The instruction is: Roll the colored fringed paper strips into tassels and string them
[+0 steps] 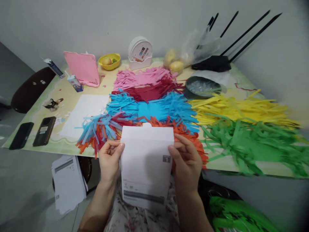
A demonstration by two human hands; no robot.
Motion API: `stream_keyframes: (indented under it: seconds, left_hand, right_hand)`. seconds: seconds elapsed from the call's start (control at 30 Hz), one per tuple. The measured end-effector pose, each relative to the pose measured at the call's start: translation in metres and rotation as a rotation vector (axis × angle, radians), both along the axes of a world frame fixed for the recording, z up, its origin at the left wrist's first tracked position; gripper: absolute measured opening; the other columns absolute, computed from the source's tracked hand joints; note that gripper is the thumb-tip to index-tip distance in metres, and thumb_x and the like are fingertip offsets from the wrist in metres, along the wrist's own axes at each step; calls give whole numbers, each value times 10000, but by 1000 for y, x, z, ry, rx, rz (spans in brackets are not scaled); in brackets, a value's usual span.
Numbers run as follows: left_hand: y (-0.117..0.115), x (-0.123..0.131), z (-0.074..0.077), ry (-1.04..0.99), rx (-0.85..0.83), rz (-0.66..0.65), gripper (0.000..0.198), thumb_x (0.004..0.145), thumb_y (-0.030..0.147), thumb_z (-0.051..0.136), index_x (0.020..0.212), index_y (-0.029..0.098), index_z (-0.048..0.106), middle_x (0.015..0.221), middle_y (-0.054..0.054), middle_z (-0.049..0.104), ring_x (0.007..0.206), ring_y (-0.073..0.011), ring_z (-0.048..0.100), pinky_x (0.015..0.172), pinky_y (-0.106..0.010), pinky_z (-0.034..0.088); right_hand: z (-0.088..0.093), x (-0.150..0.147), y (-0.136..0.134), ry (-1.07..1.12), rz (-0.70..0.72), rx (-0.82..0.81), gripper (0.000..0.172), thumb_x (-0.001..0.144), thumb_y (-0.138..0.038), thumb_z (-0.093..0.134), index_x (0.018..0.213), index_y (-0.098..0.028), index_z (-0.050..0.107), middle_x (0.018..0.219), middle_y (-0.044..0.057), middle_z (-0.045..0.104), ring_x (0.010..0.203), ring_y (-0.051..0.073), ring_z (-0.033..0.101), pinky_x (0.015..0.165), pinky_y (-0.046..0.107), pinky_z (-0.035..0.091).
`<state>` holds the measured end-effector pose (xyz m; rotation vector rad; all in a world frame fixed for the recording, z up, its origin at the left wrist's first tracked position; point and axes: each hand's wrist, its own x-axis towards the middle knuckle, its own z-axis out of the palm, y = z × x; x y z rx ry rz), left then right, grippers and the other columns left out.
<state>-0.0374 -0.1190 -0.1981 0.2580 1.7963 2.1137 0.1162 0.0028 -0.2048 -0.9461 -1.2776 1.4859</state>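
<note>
A white paper envelope (146, 161), with a flap along its top and grey print near its bottom, is held up in front of me. My left hand (109, 158) pinches its left edge between thumb and fingers. At the right edge my right hand (187, 159) grips it the same way. Just beyond lie bundles of fringed tissue paper: orange (200, 148), blue (154, 109), dark red (151, 91) and pink (147, 77). A mixed-colour tassel bundle (103, 129) rests beyond my left hand. The envelope hides part of the orange fringe.
Yellow fringe (241, 111) and green fringe (260, 141) cover the table's right side. A dark bowl (202, 87) stands behind. Leftward are two phones (44, 131), a white sheet (83, 112) and a pink tablet case (82, 67). More envelopes (69, 183) are stacked below the table edge.
</note>
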Motion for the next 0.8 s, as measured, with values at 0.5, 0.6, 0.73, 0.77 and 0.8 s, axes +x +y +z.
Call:
stream_keyframes:
  seconds: [0.5, 0.6, 0.73, 0.77, 0.8]
  left_hand:
    - [-8, -14, 8, -173, 40, -178, 304, 536, 206, 904, 804, 173, 764, 732, -36, 759, 649, -110, 680, 636, -187, 535]
    - [-7, -14, 9, -205, 47, -167, 283, 516, 227, 914, 743, 174, 753, 702, -26, 752, 615, -97, 664, 613, -176, 523]
    - [-7, -13, 10, -216, 33, -155, 278, 501, 247, 919, 682, 163, 725, 656, -14, 729, 577, -88, 636, 584, -171, 502]
    - [-7, -13, 10, -209, 26, -155, 281, 501, 251, 919, 674, 161, 717, 641, -8, 718, 567, -85, 624, 574, -168, 493]
    - [-7, -13, 10, -198, 17, -157, 283, 505, 256, 917, 671, 159, 710, 628, -3, 706, 558, -82, 612, 565, -167, 484]
  right_hand:
    - [-3, 16, 12, -115, 201, 38, 274, 845, -302, 711, 1119, -295, 716, 946, 17, 741, 853, 165, 707, 747, 260, 571]
    - [-2, 17, 11, -119, 184, 59, 252, 844, -298, 710, 1096, -289, 719, 931, 14, 740, 842, 162, 709, 740, 257, 572]
    - [-2, 17, 9, -112, 171, 69, 223, 845, -292, 704, 1066, -263, 709, 891, 14, 722, 808, 154, 698, 716, 248, 567]
    - [-2, 17, 8, -115, 170, 72, 214, 844, -292, 703, 1056, -256, 704, 876, 13, 714, 793, 150, 694, 706, 243, 564]
    - [-1, 17, 8, -122, 169, 77, 205, 843, -292, 702, 1043, -250, 699, 857, 11, 705, 777, 145, 687, 692, 236, 560]
